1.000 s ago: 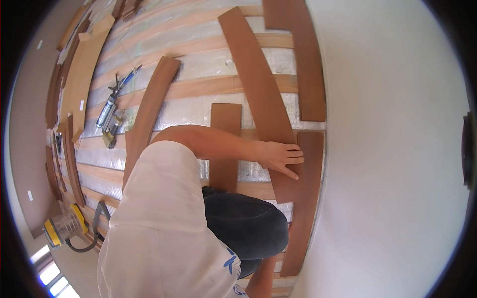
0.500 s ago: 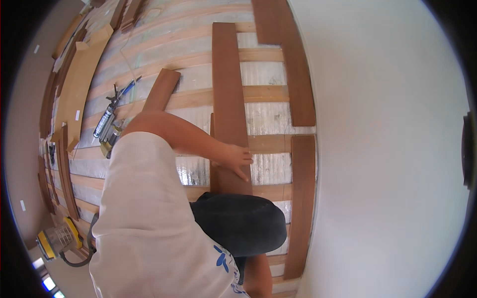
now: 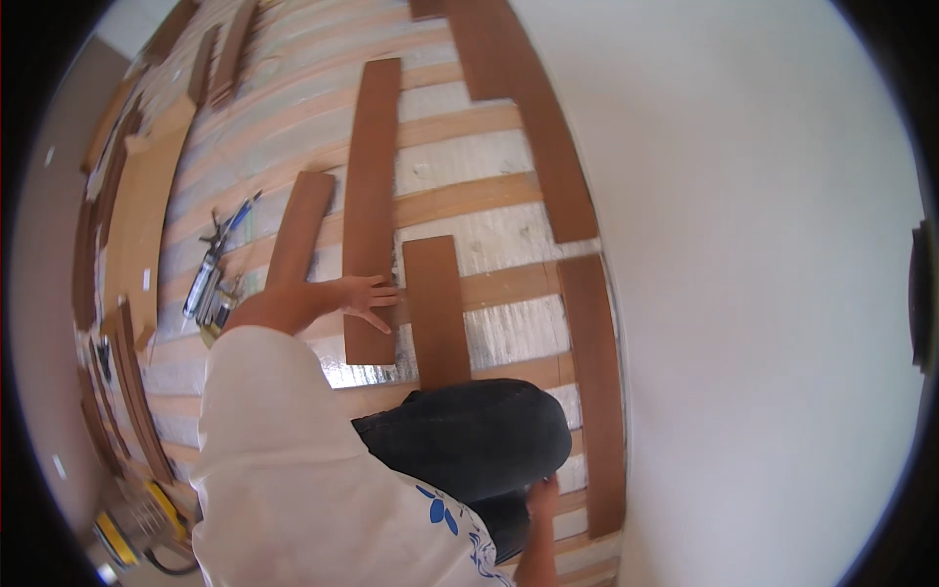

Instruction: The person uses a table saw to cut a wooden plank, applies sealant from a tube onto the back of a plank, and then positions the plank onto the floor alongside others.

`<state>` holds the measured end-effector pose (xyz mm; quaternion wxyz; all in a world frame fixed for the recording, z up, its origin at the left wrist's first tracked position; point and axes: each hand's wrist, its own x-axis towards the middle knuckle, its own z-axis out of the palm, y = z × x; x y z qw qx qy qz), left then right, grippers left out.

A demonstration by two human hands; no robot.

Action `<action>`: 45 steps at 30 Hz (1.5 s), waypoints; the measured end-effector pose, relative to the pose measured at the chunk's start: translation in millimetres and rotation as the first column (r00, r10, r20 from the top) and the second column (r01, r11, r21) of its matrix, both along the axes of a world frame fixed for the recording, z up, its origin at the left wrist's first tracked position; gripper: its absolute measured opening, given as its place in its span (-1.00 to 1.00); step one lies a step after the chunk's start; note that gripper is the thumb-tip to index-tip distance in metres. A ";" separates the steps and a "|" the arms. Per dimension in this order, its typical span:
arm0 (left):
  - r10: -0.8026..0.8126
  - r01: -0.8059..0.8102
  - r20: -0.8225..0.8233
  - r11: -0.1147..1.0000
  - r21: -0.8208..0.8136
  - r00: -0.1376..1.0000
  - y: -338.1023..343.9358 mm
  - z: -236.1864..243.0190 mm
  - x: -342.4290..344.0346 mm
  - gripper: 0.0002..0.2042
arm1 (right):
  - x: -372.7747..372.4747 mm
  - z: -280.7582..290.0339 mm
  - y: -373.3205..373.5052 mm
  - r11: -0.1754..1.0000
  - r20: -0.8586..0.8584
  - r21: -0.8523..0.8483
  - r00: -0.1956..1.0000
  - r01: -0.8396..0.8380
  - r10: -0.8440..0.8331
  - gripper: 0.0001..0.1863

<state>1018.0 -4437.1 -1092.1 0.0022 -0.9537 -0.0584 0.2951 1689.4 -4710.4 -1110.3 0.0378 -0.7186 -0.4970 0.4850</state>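
Note:
My left hand [image 3: 370,301] lies with fingers spread on the near end of a long brown floorboard [image 3: 373,166]. The thumb points towards me and the other fingers reach over its right edge. Just right of it is a shorter brown floorboard [image 3: 436,308], its near end hidden by my dark-trousered knee. My right hand [image 3: 543,496] is low beside that knee, mostly hidden, and its fingers do not show clearly. Left of my left hand, another short floorboard [image 3: 301,225] lies partly behind my forearm.
Floorboards [image 3: 593,391] line the white wall [image 3: 743,293] on the right. Pale joists [image 3: 460,201] cross silvery sheeting. A caulking gun [image 3: 210,269] lies left, near flattened cardboard [image 3: 147,215] and stacked boards [image 3: 137,391]. A yellow-and-black machine [image 3: 137,528] stands lower left.
The long floorboard has moved left under my left hand, uncovering the shorter floorboard beside it. My right hand has come into sight by the knee. The whole view has shifted slightly.

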 end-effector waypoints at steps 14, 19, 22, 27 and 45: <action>0.570 -0.575 -0.203 0.817 0.038 0.796 -40.4 -7.1 69.1 -0.22 | -45.5 121.9 -186.4 0.162 0.244 -0.010 0.159 0.987 -0.957 -0.07; 0.647 -0.662 -0.225 0.750 0.010 0.729 -64.2 2.3 78.3 -0.26 | -70.4 138.6 -201.1 0.096 0.310 0.121 0.055 0.988 -0.949 -0.34; 0.693 -0.718 -0.240 0.696 -0.024 0.680 -90.1 11.9 83.7 -0.29 | -89.7 149.9 -220.3 0.268 0.208 0.678 0.171 0.684 -0.963 -0.57; 0.851 -0.875 -0.205 0.475 -0.093 0.483 -135.2 44.1 74.2 -0.34 | -61.7 171.3 -181.0 0.292 -0.078 0.736 0.504 0.611 -0.860 -0.82; 0.762 -0.599 -0.120 -0.585 -0.547 -0.636 -480.1 156.9 -231.9 -0.48 | -110.5 170.2 -61.2 0.722 0.095 0.682 0.966 0.112 -0.239 -0.59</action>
